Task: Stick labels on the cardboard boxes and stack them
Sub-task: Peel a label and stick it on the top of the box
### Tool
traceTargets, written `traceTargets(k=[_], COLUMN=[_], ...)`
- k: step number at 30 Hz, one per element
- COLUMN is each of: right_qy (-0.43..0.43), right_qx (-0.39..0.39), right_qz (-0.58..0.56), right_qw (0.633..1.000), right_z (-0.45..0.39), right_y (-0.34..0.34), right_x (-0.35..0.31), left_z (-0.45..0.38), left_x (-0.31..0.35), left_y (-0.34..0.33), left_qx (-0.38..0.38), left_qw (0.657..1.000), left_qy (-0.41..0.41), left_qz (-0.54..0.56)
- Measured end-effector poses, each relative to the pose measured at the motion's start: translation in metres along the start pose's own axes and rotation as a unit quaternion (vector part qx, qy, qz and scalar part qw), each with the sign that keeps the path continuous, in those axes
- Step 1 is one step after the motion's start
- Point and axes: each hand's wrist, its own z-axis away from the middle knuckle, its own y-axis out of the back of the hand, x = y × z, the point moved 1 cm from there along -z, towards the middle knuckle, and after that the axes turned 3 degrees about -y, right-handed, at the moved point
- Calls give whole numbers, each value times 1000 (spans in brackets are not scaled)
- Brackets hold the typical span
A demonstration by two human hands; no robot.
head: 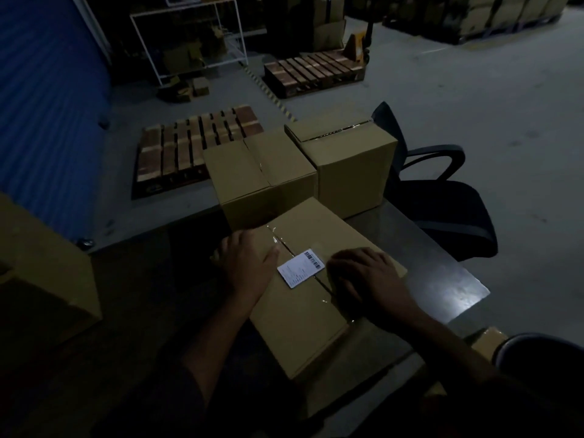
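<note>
A taped cardboard box (pixel 303 314) lies on the dark table (pixel 442 267) right in front of me. A white label (pixel 301 268) with a barcode sits on its top, across the tape seam. My left hand (pixel 248 263) rests flat on the box's left top edge, left of the label. My right hand (pixel 363 273) lies flat on the box top just right of the label, fingertips near its edge. Two more sealed boxes stand behind: one (pixel 262 175) in the middle and a taller one (pixel 347 165) to its right.
Another cardboard box (pixel 41 267) stands at the table's left. A black office chair (pixel 442 197) is at the right of the table. Wooden pallets (pixel 196 147) lie on the floor beyond, with a white rack (pixel 189 42) and a pallet jack (pixel 357 42) further back.
</note>
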Motion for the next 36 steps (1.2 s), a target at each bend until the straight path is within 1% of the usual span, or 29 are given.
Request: traceTargets(k=[2, 5, 7, 10, 11, 13, 14, 16, 17, 18, 20, 24, 32, 36], right_qy=[29, 49, 33, -23, -40, -68, -85, -107, -110, -110, -111, -116, -120, -119], right_qx=[-26, -44, -35, -7, 17, 73, 87, 89, 89, 89, 92, 103, 97, 81], right_qz=[-7, -1, 5, -5, -10, -20, -19, 4, 16, 22, 21, 16, 20, 27], right_qw=[999, 998, 999, 1000, 999, 995, 992, 990, 990, 990, 989, 988, 988, 989], right_z=[-17, -40, -47, -39, -31, -16, -9, -1, 1, 0, -3, -5, -10, -10], right_y=[4, 1, -5, -12, -16, -22, -23, -25, -25, -25, -25, -29, -35, -35], right_x=[15, 29, 28, 8, -1, -21, -30, -40, -41, -40, -36, -33, -28, -28], left_z=[12, 39, 57, 68, 67, 59, 54, 43, 39, 37, 34, 33, 33, 34], left_x=[-2, -4, -2, 3, 6, 16, 22, 34, 37, 37, 34, 29, 29, 28], left_y=[10, 21, 24, 26, 27, 27, 26, 19, 14, 9, 1, 2, 1, 0], left_qx=[-3, -3, -16, -14, -3, 32, 37, -1, -26, -36, -33, -48, -42, -35], left_qw=[999, 998, 997, 997, 999, 998, 995, 984, 980, 978, 976, 976, 974, 974], left_qy=[37, 59, 71, 74, 52, -27, -64, -112, -137, -165, -200, -183, -199, -204], left_qz=[-23, -20, -17, 9, 15, 35, 68, 142, 144, 120, 75, 106, 97, 96])
